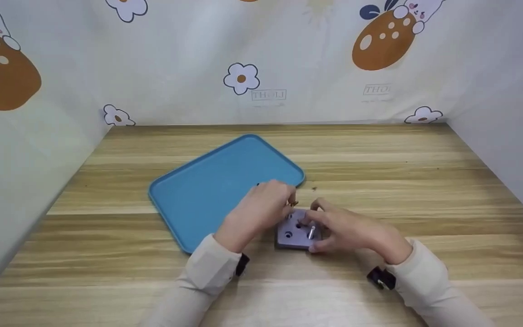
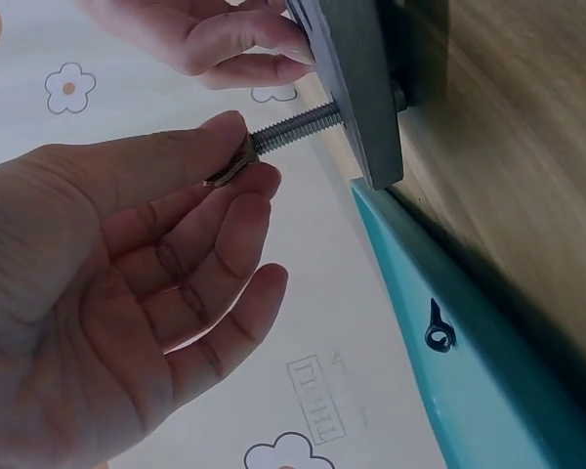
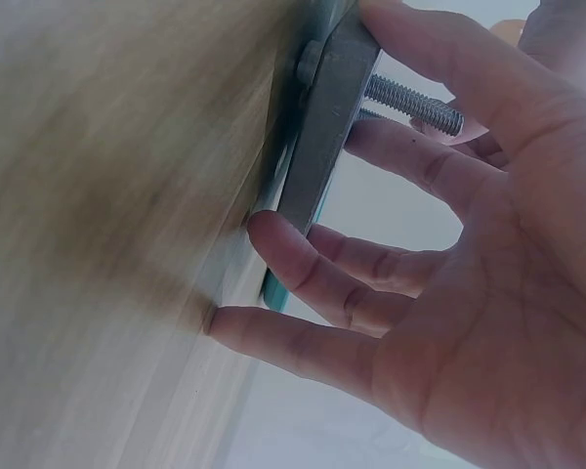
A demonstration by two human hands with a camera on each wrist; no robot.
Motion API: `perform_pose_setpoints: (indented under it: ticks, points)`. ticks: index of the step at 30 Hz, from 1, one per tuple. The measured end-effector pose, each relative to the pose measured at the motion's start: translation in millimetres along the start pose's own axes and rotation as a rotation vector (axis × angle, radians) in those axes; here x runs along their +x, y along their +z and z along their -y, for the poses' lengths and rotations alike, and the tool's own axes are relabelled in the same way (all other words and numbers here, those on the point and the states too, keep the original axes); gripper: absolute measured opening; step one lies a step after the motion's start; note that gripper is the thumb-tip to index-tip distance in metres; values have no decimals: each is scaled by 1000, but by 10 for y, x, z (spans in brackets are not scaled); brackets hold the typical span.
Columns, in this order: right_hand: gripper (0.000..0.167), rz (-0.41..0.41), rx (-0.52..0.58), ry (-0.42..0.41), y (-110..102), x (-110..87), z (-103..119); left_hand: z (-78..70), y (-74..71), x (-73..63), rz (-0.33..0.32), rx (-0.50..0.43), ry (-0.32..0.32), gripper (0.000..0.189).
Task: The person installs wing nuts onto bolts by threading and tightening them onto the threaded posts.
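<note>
A square grey metal plate with several round holes sits over the table, just right of the tray. Threaded bolts stand up through it; one bolt shows bare, its head under the plate. My left hand pinches a brass-coloured wing nut between thumb and index finger, at the tip of another bolt; its other fingers are loosely bent. My right hand holds the plate by its edges, thumb on the near side and fingers across the top and far side. One of its fingertips touches the tabletop.
A blue tray lies at an angle behind and left of the plate. A small dark piece with a hole rests in it. The wooden table runs back to a patterned cloth wall.
</note>
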State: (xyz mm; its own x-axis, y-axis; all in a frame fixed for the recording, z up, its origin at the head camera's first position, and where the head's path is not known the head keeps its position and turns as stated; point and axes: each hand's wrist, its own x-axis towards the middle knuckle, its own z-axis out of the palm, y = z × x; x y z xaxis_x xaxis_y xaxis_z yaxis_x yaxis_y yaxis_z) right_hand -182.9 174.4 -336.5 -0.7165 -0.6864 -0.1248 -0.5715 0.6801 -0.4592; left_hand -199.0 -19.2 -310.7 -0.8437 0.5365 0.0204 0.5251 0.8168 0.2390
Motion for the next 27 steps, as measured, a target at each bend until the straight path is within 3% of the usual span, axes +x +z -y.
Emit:
perform_pose_setpoints:
  ticks: [5,10,20,27]
  points:
    - [55,6,2,-4,-3,-1,-7,4,14,12,-4,-18,-11,18]
    - [48,-1,4,-17,-2,10,-19,34,23,27,-7,-66,1,14]
    - [47,13,21,-6,5,22,-9,85,-2,25,39,-138,34,10]
    - [48,17,35,-2,2,13,-6,112,-21,8,87,-157,47,19]
